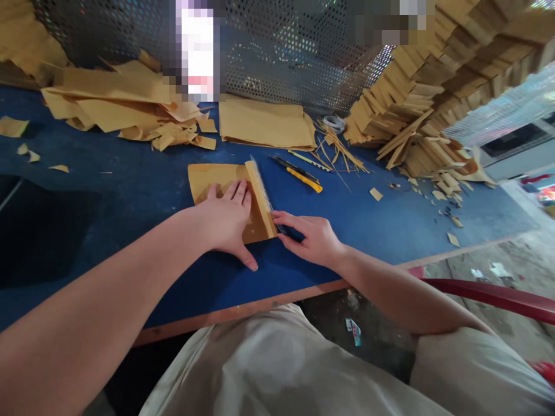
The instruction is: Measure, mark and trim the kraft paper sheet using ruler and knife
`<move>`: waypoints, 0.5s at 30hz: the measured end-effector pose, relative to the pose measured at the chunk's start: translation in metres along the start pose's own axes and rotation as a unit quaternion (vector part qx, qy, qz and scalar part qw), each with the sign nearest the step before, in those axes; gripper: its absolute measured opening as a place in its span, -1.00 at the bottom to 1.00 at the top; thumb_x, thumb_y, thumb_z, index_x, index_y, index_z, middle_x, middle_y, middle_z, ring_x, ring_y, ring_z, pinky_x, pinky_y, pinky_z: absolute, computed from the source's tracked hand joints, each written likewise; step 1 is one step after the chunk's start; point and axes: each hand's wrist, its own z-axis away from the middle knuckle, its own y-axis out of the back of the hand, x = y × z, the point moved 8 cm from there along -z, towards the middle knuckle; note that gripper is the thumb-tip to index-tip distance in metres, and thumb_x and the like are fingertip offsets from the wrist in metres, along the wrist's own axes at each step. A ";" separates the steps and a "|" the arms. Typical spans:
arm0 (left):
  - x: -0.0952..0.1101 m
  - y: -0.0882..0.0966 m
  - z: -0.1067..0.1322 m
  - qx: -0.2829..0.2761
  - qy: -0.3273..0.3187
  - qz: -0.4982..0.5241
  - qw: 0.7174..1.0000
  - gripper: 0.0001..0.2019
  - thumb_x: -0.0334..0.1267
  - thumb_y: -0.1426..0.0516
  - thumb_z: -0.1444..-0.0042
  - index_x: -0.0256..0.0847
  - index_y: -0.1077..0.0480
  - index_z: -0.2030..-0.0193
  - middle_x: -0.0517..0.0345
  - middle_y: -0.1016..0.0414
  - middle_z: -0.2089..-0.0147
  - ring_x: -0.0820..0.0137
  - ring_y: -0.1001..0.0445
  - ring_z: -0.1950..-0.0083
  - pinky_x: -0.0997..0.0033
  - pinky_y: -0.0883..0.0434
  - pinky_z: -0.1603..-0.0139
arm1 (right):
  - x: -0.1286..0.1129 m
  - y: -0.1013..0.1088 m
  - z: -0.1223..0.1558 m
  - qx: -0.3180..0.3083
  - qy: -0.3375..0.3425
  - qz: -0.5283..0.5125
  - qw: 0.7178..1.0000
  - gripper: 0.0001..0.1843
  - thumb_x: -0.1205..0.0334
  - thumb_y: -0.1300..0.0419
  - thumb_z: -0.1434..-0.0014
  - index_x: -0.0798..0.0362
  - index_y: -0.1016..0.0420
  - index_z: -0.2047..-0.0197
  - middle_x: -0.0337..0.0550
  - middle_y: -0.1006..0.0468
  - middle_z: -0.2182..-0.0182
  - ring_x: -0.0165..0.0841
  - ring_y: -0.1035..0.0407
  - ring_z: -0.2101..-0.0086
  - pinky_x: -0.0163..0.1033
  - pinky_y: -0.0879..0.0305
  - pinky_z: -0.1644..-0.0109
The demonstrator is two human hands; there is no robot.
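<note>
A sheet of brown kraft paper lies on the blue tabletop in front of me, with a narrow folded strip along its right side. My left hand presses flat on it, fingers spread and thumb past the lower edge. Along the fold runs a clear plastic strip, perhaps a ruler. At its near end, the thumb and fingers of my right hand pinch the strip by the paper's corner. A yellow utility knife and a yellow marked stick lie just beyond, to the right.
Behind the sheet sits a neat stack of brown paper. Loose paper is heaped at back left. Folded paper pieces pile high at right, beside thin offcuts and a tape roll. A perforated metal panel stands behind.
</note>
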 end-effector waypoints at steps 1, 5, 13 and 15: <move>-0.002 0.004 0.000 0.011 -0.010 0.000 1.000 0.51 0.50 -0.32 0.36 -0.54 0.11 -0.54 -0.51 0.29 -0.60 -0.33 0.16 -0.59 -0.34 0.00 -0.49 | 0.000 0.000 0.000 -0.002 0.001 0.001 1.000 -0.71 0.27 -0.20 -0.34 -0.06 -0.48 -0.11 -0.15 -0.64 -0.12 -0.27 -0.63 0.03 -0.23 -0.59 -0.05; -0.021 0.029 0.000 0.113 0.032 0.017 0.993 -0.40 0.08 -0.08 -0.27 -0.40 -0.44 -0.22 -0.33 -0.51 -0.23 -0.12 -0.53 -0.20 -0.01 -0.47 -0.15 | -0.005 -0.003 -0.002 -0.016 0.021 0.004 1.000 -0.73 0.30 -0.17 -0.36 0.00 -0.48 -0.11 -0.08 -0.63 -0.13 -0.27 -0.58 -0.07 -0.22 -0.56 -0.13; 0.000 0.027 -0.010 0.254 -0.089 -0.025 0.963 -0.52 -0.30 0.06 -0.34 -0.17 -0.40 -0.32 -0.03 -0.20 -0.53 0.11 -0.21 -0.50 0.05 -0.28 -0.39 | -0.009 -0.015 -0.002 -0.049 0.059 0.053 0.996 -0.73 0.24 -0.13 -0.43 0.00 -0.53 -0.13 -0.02 -0.59 -0.18 -0.22 -0.57 -0.08 -0.06 -0.56 -0.15; -0.001 0.019 -0.015 0.226 -0.095 -0.009 0.970 -0.52 -0.24 0.09 -0.37 -0.18 -0.40 -0.34 -0.03 -0.26 -0.50 0.16 -0.20 -0.50 0.06 -0.22 -0.45 | -0.010 -0.016 -0.002 -0.051 0.063 0.052 0.995 -0.73 0.24 -0.13 -0.43 -0.02 -0.54 -0.13 -0.02 -0.59 -0.18 -0.22 -0.56 -0.09 -0.04 -0.54 -0.17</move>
